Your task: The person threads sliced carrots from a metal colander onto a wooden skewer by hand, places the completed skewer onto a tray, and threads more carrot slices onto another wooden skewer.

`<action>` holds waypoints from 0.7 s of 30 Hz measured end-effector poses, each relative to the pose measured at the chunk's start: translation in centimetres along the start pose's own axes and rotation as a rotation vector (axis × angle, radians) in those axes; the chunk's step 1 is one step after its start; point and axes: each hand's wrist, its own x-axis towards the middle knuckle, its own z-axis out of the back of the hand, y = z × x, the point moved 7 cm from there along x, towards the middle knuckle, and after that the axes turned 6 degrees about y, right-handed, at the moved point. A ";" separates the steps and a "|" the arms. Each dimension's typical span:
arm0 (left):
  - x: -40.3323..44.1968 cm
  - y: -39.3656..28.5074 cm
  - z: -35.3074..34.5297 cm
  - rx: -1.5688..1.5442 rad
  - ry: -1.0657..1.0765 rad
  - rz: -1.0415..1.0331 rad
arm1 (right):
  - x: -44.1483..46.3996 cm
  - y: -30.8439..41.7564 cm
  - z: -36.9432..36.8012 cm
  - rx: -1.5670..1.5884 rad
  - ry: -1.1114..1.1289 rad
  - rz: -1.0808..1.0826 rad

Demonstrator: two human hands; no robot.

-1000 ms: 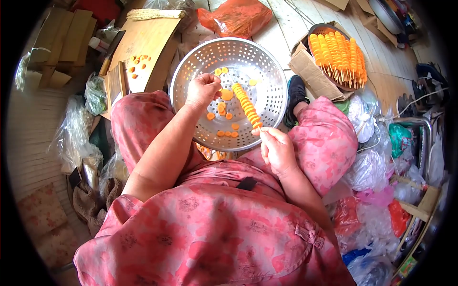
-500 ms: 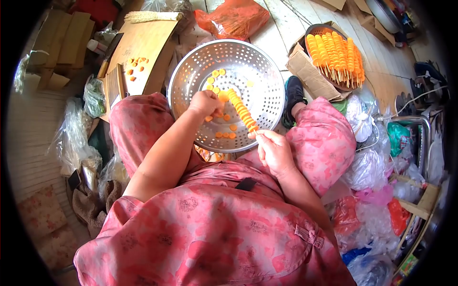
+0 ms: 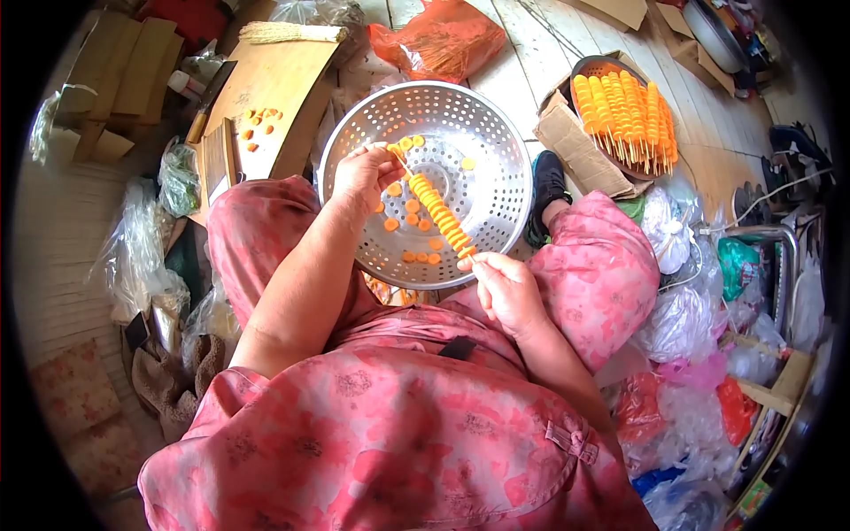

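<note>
My right hand (image 3: 506, 290) grips the bare lower end of a skewer of carrot slices (image 3: 441, 215), which slants up and left over a perforated metal colander (image 3: 500, 168). At the skewer's upper tip, my left hand (image 3: 365, 180) is closed, with a carrot slice (image 3: 396, 149) between its fingertips at the bare stick. Loose round carrot slices (image 3: 412, 205) lie scattered on the colander's bottom. The colander sits between my knees.
At the upper right, a dark basket in a cardboard box (image 3: 575, 142) holds several filled skewers (image 3: 624, 111). On the left, a wooden board (image 3: 274, 80) bears small carrot ends and a knife (image 3: 212, 97). A red bag (image 3: 438, 42) lies beyond the colander; plastic bags (image 3: 682, 310) crowd the right.
My left hand has moved up from the colander's bottom to the skewer's tip with a carrot slice. The skewer has shifted slightly down and left in my right hand.
</note>
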 end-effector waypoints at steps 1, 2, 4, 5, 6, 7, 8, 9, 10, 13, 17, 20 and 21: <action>0.1 0.0 0.0 0.003 0.003 -0.022 | 0.0 0.0 0.0 -0.001 -0.001 -0.004; 0.1 -0.1 0.0 0.006 0.007 -0.045 | 0.0 -0.1 0.0 -0.002 0.001 -0.005; 0.2 -0.3 0.0 0.075 0.000 -0.086 | 0.2 -0.2 0.2 -0.003 0.001 0.008; 0.0 -0.7 -0.1 0.145 -0.007 -0.125 | 0.2 -0.2 0.1 -0.004 0.007 0.008; -0.2 -1.0 -0.5 0.223 -0.012 -0.168 | 0.2 -0.2 0.2 -0.002 0.003 0.008; -0.3 -1.1 -0.7 0.291 -0.004 -0.210 | 0.1 -0.2 0.2 0.001 -0.001 0.007; -0.3 -1.2 -0.9 0.359 0.004 -0.252 | 0.1 -0.2 0.1 -0.001 0.007 0.007; -0.3 -1.1 -1.0 0.402 0.030 -0.238 | 0.0 -0.3 0.2 0.000 -0.008 -0.005; -0.2 -0.6 -1.0 0.429 0.046 -0.186 | 0.0 -0.3 0.4 0.002 -0.023 -0.017; -0.9 -0.1 -1.4 0.427 0.075 -0.061 | -0.1 -0.3 0.4 0.004 -0.031 -0.023; -2.1 1.1 -3.1 0.371 0.193 0.026 | 0.0 -0.1 0.5 -0.017 -0.051 0.000; -2.2 1.0 -3.0 0.390 0.220 0.034 | -0.1 -0.1 0.5 -0.013 -0.044 0.009; -2.2 1.0 -3.1 0.397 0.224 0.027 | -0.1 -0.2 0.5 -0.015 -0.040 0.009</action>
